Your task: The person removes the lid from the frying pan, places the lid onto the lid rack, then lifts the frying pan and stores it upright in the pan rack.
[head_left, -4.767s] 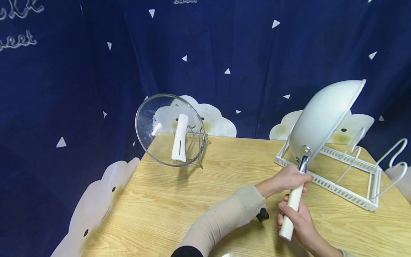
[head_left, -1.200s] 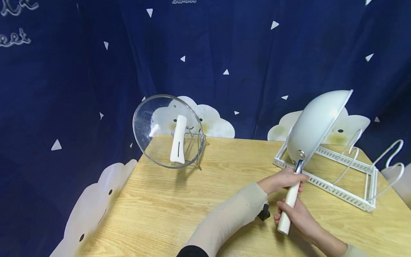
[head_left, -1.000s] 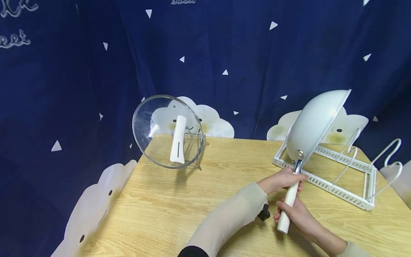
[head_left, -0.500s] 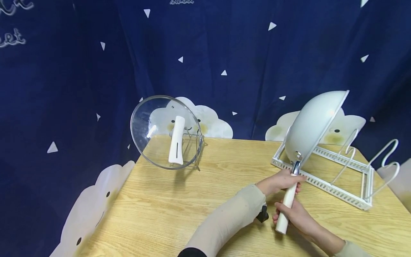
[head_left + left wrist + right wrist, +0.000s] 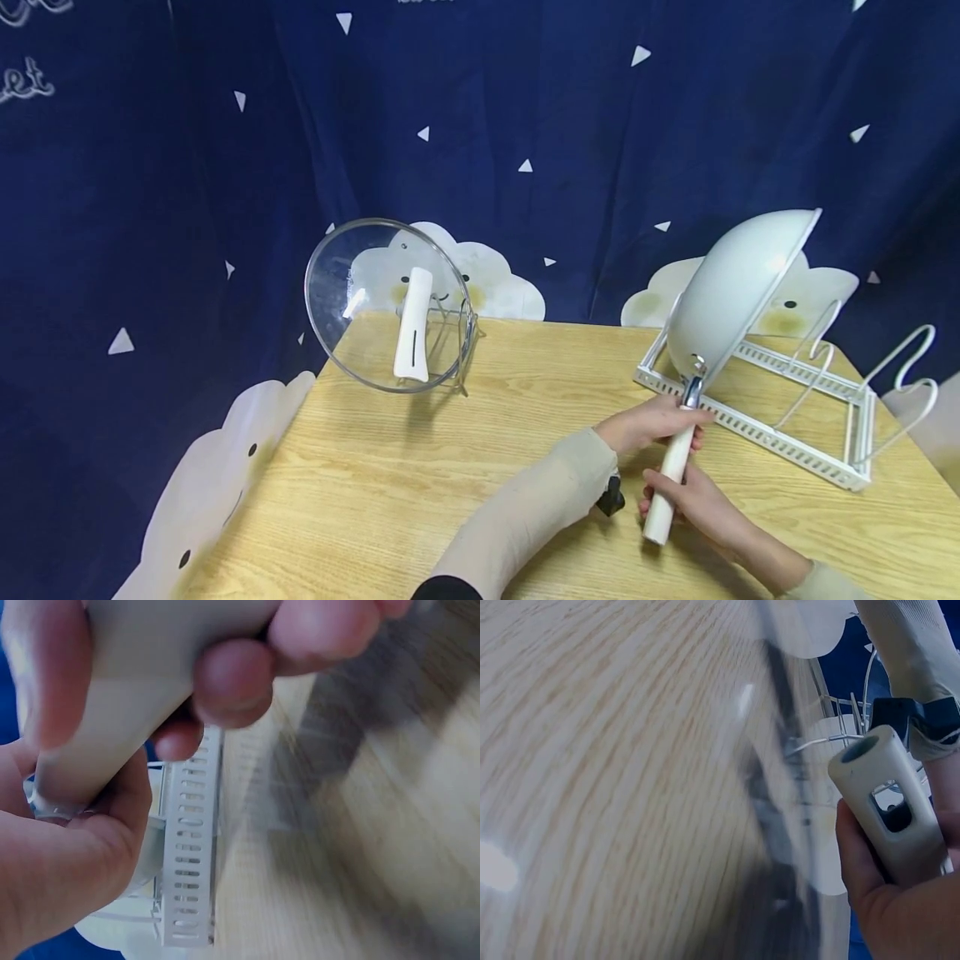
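Note:
A white wok (image 5: pixel 738 283) stands tilted on its edge over the left part of a white wire rack (image 5: pixel 787 446), its hollow side turned to the right. Its pale handle (image 5: pixel 675 462) slants down toward me. My left hand (image 5: pixel 652 421) grips the handle just below the metal collar, thumb across the top. Lower down, my right hand (image 5: pixel 701 504) has its fingers curled round the same handle, whose end sticks out past it. In the left wrist view, fingers of both hands wrap the handle (image 5: pixel 142 667). The hollow handle end (image 5: pixel 859 750) faces the right wrist camera.
A glass lid (image 5: pixel 337 333) with a white grip leans upright in a small wire stand (image 5: pixel 461 350) at the table's back left. Curved wire dividers (image 5: pixel 911 375) rise from the rack's right part. A dark blue curtain (image 5: pixel 480 100) hangs behind the wooden table (image 5: pixel 360 492).
Compared with the oldest frame, the wok sits slightly lower and further left in view, both hands still on its handle. Over the last second, hands and wok have barely moved.

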### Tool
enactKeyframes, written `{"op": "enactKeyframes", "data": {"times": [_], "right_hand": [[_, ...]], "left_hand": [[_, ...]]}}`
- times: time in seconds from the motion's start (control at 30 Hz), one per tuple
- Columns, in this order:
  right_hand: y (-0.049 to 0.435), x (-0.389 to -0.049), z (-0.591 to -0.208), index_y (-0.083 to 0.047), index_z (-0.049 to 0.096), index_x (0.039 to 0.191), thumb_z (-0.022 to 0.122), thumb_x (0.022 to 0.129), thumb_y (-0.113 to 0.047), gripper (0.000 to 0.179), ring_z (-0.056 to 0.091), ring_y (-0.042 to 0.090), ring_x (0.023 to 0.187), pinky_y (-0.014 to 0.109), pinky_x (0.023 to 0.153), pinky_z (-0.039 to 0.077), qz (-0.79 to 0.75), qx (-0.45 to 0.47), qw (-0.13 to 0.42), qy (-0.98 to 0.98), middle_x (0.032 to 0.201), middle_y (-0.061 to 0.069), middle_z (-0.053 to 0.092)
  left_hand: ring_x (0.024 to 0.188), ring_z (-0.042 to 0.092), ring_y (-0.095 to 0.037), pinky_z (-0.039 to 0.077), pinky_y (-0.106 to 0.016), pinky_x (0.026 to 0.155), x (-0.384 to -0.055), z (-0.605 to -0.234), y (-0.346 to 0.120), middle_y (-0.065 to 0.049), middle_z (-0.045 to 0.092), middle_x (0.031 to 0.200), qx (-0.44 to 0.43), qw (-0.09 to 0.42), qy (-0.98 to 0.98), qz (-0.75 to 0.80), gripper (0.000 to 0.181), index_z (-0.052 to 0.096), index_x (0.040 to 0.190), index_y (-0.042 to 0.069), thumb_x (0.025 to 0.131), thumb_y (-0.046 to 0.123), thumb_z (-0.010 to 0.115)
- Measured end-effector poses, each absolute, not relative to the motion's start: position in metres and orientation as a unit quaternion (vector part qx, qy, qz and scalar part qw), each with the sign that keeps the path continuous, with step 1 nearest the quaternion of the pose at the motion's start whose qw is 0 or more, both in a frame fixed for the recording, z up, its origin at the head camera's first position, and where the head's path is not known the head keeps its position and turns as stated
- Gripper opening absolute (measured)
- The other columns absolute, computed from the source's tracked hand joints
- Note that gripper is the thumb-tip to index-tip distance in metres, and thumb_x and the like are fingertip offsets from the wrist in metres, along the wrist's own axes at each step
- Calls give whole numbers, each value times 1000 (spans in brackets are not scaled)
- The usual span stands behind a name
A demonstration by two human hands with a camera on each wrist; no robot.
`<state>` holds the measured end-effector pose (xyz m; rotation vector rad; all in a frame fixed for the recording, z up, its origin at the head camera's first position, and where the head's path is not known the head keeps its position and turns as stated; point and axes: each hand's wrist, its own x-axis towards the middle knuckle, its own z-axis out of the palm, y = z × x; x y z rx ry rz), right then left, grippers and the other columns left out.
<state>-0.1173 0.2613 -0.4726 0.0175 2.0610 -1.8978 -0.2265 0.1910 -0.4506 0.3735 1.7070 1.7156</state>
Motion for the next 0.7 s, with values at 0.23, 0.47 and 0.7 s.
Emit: {"op": "enactKeyframes", "data": {"times": [0.23,0.47,0.7], "right_hand": [[268,-117,-469,15,31,118,45,101,-22,42,66,26,86,37,76,55,-653,2,176,737,92,14,61],[278,-115,-469,21,34,116,45,101,-23,47,65,18,79,35,69,56,-625,-8,161,763,91,13,62],[291,-115,-464,18,36,115,42,102,-22,42,65,20,77,37,69,57,-616,-6,155,772,89,10,59]], "left_hand": [[59,59,-14,49,-27,57,-237,-446,176,-21,67,82,190,372,663,621,24,61,86,0,95,22,57],[70,58,-13,54,-33,73,-242,-442,169,-4,61,80,172,368,693,595,20,60,92,4,95,24,57],[70,62,-12,55,-39,79,-247,-437,156,-3,64,79,198,340,707,588,14,62,94,0,92,13,60]]}}
